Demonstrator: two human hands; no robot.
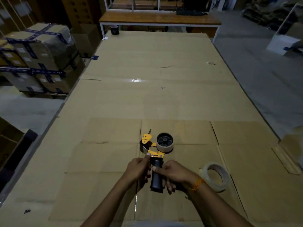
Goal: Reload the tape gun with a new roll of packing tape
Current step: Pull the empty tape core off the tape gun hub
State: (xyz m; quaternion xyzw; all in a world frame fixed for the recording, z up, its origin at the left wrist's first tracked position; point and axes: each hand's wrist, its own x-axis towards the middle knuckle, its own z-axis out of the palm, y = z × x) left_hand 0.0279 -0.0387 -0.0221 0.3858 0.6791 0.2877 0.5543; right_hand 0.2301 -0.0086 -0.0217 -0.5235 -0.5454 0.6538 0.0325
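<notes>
A yellow and black tape gun [154, 154] lies on the cardboard-covered table [147, 95], near its front edge. On its black hub sits an almost bare cardboard core [164, 142]. My right hand [173, 173] wraps the black handle from the right, thumb on top. My left hand [139, 168] holds the gun from the left, its thumb pressed on the yellow frame. A clear roll of packing tape [215, 176] lies flat on the table just right of my right wrist.
A dark roll of tape [114, 29] stands at the table's far left corner. Stacked taped cartons [37, 58] rise left of the table. A wooden bench [159, 18] runs across behind it. A white box [283, 43] sits on the floor at right.
</notes>
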